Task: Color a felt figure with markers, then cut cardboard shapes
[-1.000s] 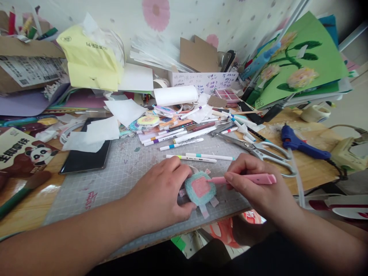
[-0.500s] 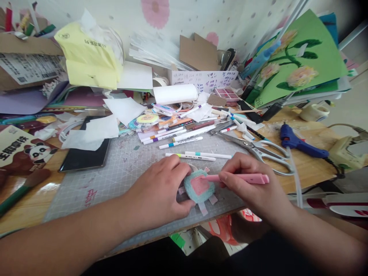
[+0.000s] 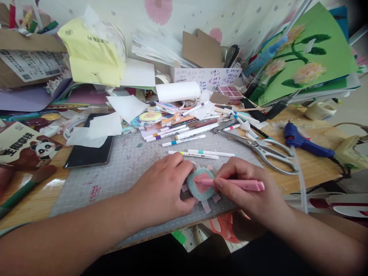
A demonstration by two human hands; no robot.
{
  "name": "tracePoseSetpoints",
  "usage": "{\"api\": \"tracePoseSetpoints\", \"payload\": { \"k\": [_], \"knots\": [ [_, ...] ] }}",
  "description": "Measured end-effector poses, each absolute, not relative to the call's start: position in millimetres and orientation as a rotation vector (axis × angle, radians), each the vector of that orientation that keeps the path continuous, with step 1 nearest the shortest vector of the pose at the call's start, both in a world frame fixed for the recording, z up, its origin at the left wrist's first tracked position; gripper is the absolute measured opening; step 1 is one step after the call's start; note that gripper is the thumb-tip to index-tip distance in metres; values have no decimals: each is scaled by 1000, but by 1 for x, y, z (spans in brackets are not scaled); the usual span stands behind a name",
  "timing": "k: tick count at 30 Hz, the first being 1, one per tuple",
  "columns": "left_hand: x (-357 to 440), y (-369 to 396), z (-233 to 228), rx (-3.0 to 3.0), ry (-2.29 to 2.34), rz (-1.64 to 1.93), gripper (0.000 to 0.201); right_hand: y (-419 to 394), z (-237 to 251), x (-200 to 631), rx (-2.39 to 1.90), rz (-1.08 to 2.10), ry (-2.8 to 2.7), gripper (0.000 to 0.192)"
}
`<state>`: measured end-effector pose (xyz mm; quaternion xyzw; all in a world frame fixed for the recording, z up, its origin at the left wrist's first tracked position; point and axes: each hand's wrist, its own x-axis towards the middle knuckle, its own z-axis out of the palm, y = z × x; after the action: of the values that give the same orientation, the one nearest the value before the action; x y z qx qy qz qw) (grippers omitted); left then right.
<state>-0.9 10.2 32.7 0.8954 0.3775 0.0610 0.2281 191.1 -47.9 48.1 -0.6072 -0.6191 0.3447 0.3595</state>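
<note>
A small light-blue craft piece (image 3: 194,188) with a pink square in its middle and pale pink tabs round its edge lies on the grey cutting mat (image 3: 120,153). My left hand (image 3: 168,188) curls round its left side, thumb and fingers holding it against the mat. In my right hand (image 3: 241,184) is a pink pen (image 3: 240,184), pinched between thumb and fingers and tilted nearly level. Its tip touches the pink square. Just beyond the hands lie two white markers (image 3: 201,155).
Silver scissors (image 3: 267,151) and a blue glue gun (image 3: 306,142) lie on the right. A pile of markers, paper scraps and a paper roll (image 3: 178,92) fills the back. At left are a black tablet (image 3: 89,153) and a green-handled brush (image 3: 23,191).
The pen tip has moved left across the pink square, my right hand going with it. My left hand keeps its hold. The whole view has shifted slightly.
</note>
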Motion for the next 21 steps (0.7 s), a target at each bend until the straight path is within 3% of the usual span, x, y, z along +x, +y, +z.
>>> {"api": "tracePoseSetpoints", "payload": {
  "k": [21],
  "knots": [
    [-2, 10, 34, 2461, 1036, 175, 37, -57, 44, 213, -1553, 861, -1598, 18]
  ]
}}
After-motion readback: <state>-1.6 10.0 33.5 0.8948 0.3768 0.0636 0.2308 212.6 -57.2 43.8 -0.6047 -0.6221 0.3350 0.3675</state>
